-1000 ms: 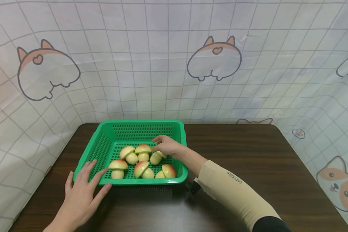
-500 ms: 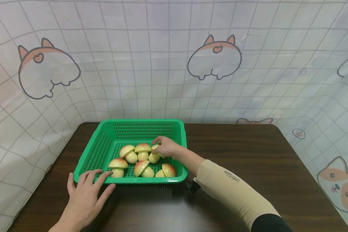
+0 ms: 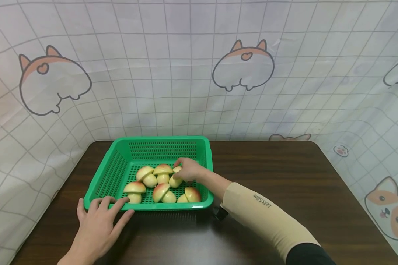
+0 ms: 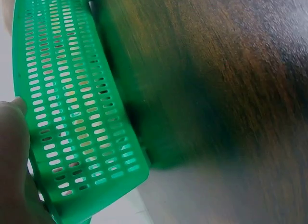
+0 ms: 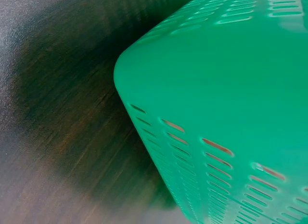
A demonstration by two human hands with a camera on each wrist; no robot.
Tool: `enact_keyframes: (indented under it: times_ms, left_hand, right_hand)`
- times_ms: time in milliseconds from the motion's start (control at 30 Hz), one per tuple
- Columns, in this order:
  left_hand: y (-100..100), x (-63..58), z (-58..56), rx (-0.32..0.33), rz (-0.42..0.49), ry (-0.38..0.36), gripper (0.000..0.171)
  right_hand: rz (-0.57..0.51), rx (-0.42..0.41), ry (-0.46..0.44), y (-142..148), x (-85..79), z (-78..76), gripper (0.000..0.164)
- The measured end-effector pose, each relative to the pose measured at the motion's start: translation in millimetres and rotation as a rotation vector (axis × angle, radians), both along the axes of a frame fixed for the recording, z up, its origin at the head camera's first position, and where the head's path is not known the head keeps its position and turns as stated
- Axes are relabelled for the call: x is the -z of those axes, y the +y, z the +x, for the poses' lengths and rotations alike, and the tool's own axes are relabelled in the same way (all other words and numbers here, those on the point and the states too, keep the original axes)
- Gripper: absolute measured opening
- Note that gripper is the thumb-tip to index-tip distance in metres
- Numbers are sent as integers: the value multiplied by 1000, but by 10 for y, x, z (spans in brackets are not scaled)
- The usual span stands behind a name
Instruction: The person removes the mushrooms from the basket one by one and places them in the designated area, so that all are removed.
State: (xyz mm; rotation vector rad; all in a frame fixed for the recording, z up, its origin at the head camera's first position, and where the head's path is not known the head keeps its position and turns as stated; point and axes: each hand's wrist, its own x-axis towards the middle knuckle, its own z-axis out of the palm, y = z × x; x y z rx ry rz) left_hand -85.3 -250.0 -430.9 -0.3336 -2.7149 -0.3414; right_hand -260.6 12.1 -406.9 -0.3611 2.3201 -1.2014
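A green plastic basket [image 3: 152,207] with slotted walls stands on the table. In it lie several yellow toy mushrooms with reddish caps. My right hand [image 3: 189,170] reaches over the basket's right side and pinches the cap of the toy mushroom [image 3: 175,182] at the right of the back row; the fingers partly cover that cap. At the front left corner my left hand [image 3: 97,224] bends its fingers over the basket's rim, with the thumb outside. Beside the left fingers is a toy mushroom [image 3: 134,187]. The right wrist view shows the basket's outer corner [image 5: 192,79], not the hand.
Two more toy mushrooms, a tilted one [image 3: 161,192] and one at the right [image 3: 192,194], lie along the basket's front. The dark wooden table [image 3: 268,162] extends to the right. A white gridded cloth [image 3: 185,73] with corgi drawings hangs behind it.
My right fingers have closed around the mushroom's cap, and that mushroom has shifted slightly left and turned more upright. My left hand has moved a little right, its spread fingers now bent over the rim.
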Motion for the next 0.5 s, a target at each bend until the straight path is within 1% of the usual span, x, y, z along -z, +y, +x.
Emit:
enact_keyframes:
  times_ms: [167,333,500]
  left_hand:
    - [8,-5,-26,-7,-19,-17,39]
    - [13,-1,-40,-9,-28,-15,42]
    - [3,-11,-39,-23,-34,-30,45]
  right_hand:
    - [8,8,20,13,5,-20,38]
    - [11,24,50,24,20,-39,36]
    - [22,23,137,33,-3,-12,36]
